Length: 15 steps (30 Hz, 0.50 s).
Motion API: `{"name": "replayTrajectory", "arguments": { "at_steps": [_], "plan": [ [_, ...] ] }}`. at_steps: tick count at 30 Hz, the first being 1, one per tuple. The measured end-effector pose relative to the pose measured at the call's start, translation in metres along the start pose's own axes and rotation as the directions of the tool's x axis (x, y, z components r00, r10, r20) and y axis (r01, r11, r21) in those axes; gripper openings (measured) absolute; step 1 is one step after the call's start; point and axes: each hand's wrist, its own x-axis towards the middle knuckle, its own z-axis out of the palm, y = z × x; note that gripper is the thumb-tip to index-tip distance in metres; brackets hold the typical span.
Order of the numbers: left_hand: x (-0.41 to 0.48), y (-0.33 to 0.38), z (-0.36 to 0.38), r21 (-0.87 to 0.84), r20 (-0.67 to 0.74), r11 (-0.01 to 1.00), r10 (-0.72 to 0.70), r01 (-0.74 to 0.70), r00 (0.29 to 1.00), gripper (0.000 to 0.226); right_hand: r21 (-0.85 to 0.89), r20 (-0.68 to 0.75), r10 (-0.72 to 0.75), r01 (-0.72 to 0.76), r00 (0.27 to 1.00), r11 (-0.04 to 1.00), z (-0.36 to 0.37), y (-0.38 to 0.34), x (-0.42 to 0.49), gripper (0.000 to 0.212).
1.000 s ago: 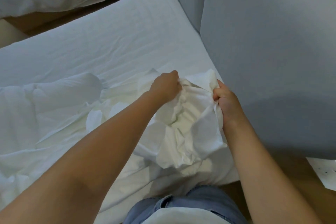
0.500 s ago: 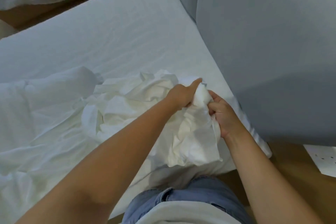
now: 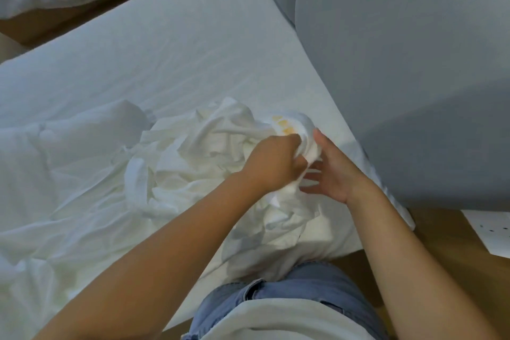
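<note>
Bedroom, white bed (image 3: pixel 165 50) with a grey padded panel (image 3: pixel 400 63) at 2 o'clock. Left hand (image 3: pixel 276 165) was bunched tight round a wad of the white cloth (image 3: pixel 198 163); right hand (image 3: pixel 334 171) was loose-fingered, just touching that wad. Cloth lay crumpled near the bed's 4 o'clock edge, rumpled duvet (image 3: pixel 69 146) at 9 o'clock. Looked like early days to me: nothing straightened or folded yet.

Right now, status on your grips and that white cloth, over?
Left grip holds the bunched white cloth. Right grip open, fingers straight against it. Cloth lies crumpled on the bed; grey panel close beside the right grip.
</note>
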Motion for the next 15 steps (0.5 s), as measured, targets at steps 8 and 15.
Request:
{"name": "replayTrajectory", "arguments": {
  "at_steps": [8,15],
  "plan": [
    [-0.013,-0.018,0.002,-0.359,-0.034,0.931,-0.076,0.059,0.997,0.025,0.33,-0.375,-0.202,0.334,0.905,0.883,0.031,-0.04,0.013,0.023],
    [0.023,-0.026,0.006,-0.442,-0.101,0.876,-0.264,0.195,0.959,0.051,0.429,-0.212,-0.217,0.29,0.953,0.856,0.025,-0.055,0.001,0.039]
  ]
}}
